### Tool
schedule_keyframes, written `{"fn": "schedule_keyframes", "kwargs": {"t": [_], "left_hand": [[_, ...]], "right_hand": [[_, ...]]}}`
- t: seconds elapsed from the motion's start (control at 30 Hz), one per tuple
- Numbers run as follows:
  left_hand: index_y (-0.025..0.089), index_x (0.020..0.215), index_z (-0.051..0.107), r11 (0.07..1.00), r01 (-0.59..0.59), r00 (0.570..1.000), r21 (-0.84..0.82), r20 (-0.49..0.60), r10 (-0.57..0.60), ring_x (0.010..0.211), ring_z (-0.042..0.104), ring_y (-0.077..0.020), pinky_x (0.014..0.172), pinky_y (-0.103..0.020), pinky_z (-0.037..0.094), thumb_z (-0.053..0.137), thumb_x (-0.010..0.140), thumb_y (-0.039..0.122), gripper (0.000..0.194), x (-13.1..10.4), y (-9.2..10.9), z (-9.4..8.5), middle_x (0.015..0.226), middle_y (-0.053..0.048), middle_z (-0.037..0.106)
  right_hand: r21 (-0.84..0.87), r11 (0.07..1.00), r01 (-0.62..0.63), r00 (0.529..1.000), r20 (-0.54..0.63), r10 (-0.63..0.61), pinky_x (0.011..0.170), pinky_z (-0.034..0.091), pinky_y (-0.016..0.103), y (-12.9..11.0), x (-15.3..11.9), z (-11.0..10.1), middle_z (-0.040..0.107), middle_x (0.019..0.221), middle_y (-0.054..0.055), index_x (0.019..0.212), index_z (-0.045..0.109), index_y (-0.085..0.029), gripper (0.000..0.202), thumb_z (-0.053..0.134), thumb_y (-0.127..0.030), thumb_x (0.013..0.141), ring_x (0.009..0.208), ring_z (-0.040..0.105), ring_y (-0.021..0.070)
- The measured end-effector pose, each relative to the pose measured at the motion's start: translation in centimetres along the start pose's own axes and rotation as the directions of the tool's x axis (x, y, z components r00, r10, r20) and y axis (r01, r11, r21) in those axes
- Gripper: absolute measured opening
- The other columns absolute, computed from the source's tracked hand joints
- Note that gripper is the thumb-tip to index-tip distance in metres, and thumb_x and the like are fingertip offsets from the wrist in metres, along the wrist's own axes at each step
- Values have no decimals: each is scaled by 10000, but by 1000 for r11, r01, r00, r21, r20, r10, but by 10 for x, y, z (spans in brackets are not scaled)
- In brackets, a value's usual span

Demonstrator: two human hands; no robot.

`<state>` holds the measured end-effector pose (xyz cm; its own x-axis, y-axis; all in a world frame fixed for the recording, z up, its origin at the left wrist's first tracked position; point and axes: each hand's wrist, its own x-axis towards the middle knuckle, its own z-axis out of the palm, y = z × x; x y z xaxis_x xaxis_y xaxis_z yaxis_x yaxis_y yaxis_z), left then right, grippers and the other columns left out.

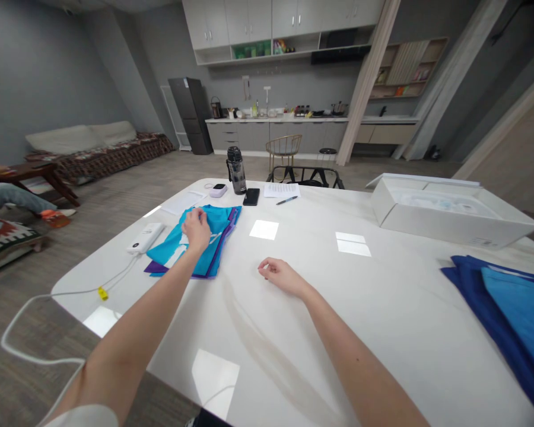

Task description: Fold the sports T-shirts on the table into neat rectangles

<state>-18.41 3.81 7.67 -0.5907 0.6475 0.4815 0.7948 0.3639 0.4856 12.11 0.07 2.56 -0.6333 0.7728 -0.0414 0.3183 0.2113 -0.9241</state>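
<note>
Reaching over a stack of blue and purple cloths (216,225) at the left of the white table (382,284), the left hand (196,228) has its fingers curled; whether they pinch fabric cannot be told. The right hand (281,274) is near the table's middle, fingers loosely bent, and whether they fully close cannot be told. A white device (146,237) lies just beside the stack; a phone (251,197) and a bottle (237,173) are beyond it.

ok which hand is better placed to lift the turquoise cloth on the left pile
Probably the left: the left hand is at the turquoise cloth, touching or just above it. The right hand is apart, over the white table.
</note>
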Motion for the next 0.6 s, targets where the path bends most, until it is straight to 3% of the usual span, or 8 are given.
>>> {"fn": "schedule_keyframes", "kwargs": {"t": [0.13,0.23,0.4,0.5,0.6], "left_hand": [[249,1080,574,955,-192,965,-228,134,226,1167,565,-235,1170,-484,236,380,1017,281,207,-41,56,4,1170,-62,657],[268,1050,587,872,-275,861,-405,301,410,1121,592,-217,1196,-518,189,407,1004,273,187,-88,95,14,1128,-37,673],[308,972,650,701,-313,544,-641,484,685,1085,623,-209,1198,-513,241,441,989,288,211,-171,147,24,1042,-27,698],[341,939,689,623,-274,331,-733,536,777,1060,643,-194,1199,-475,275,493,969,277,207,-214,172,15,1016,-17,720],[361,905,715,564,-202,135,-801,547,826,1051,654,-176,1199,-404,298,553,949,268,192,-247,191,-3,1009,-5,740]], "right_hand": [[37,997,-64,997,-43,66,581,422,237,-6,-24,-44,631,762,6,986,679,-202,267,580,-437,906,656,556,137],[0,995,-103,980,-170,102,600,445,252,-9,-52,-95,648,764,13,985,682,-211,303,576,-481,896,637,551,141],[-43,984,-172,927,-346,146,619,469,263,4,-89,-160,676,782,33,972,684,-203,306,582,-480,890,630,560,144],[-60,980,-189,912,-382,152,626,484,260,20,-98,-178,683,781,38,962,683,-188,262,593,-423,890,655,588,149],[-105,963,-248,911,-363,195,592,482,256,35,-99,-182,671,724,19,951,693,-184,196,628,-350,870,632,595,151]]}}
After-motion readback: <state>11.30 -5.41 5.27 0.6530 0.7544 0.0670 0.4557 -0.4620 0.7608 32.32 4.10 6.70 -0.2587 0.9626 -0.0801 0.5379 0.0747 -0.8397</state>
